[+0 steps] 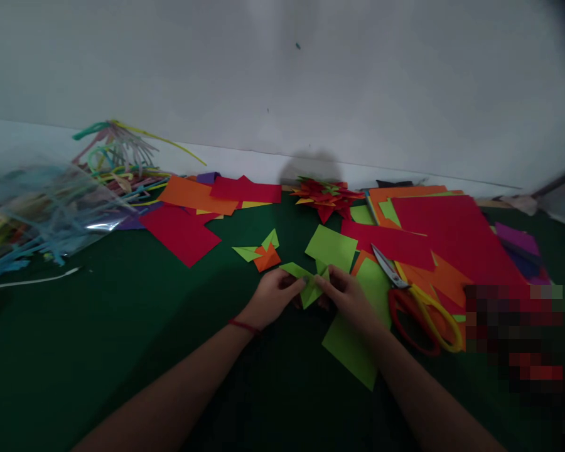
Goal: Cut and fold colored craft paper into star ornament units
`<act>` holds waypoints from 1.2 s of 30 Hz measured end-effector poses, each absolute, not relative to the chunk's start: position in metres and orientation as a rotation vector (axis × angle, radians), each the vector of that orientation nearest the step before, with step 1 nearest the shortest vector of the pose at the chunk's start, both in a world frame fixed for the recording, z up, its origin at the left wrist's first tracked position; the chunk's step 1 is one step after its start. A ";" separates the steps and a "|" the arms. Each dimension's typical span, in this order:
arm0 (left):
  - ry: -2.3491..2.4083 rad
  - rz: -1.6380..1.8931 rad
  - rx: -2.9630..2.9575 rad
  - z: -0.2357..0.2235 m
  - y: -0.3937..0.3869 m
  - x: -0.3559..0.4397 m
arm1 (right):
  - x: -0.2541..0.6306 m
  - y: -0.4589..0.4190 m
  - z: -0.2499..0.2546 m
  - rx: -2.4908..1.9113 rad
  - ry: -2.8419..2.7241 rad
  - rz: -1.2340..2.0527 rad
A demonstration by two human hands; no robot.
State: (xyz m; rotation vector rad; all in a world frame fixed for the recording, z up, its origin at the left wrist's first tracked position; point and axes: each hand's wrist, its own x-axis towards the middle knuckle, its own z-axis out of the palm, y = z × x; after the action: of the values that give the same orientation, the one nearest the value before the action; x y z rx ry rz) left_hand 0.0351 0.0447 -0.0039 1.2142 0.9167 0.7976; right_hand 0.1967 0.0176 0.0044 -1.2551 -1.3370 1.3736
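Observation:
Between both hands is a folded lime-green paper [306, 294], creased into a pointed shape. My left hand [275, 292] pinches its left side, the thumb pressed on the front. My right hand [346, 294] grips the right side with thumb and fingers. Just beyond the left hand lies a small folded piece [267, 257] in orange paper with two green points. A lime-green square sheet [336, 248] lies behind the right hand, and a green strip of paper [353, 355] passes under the right forearm.
Scissors [398, 276] with red and yellow handles rest on stacked coloured sheets [452, 232] at the right. A layered red paper flower [327, 194] stands by the wall. Red [181, 232] and orange sheets [198, 194] lie left, near a clear plastic bag [51, 201] of pipe cleaners.

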 end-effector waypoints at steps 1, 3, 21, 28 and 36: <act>0.917 0.813 1.213 -0.004 0.045 0.035 | 0.196 0.018 0.004 -1.237 -1.342 1.374; 0.916 0.845 1.205 -0.003 0.046 0.034 | 0.196 0.019 0.003 -1.204 -1.337 1.373; 0.833 0.876 0.978 0.000 0.047 0.031 | 0.205 0.021 -0.003 -1.256 -1.115 1.257; 0.825 0.937 0.837 -0.001 0.048 0.030 | 0.206 0.020 -0.004 -1.101 -1.022 1.304; 0.780 0.830 0.899 -0.003 0.048 0.031 | 0.202 0.022 -0.004 -1.081 -1.000 1.356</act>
State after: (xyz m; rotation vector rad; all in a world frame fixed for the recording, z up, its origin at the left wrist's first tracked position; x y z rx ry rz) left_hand 0.0311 0.0482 -0.0028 0.8986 0.7805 0.8297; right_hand 0.2019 0.0219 -0.0040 -1.0807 -1.0004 1.3562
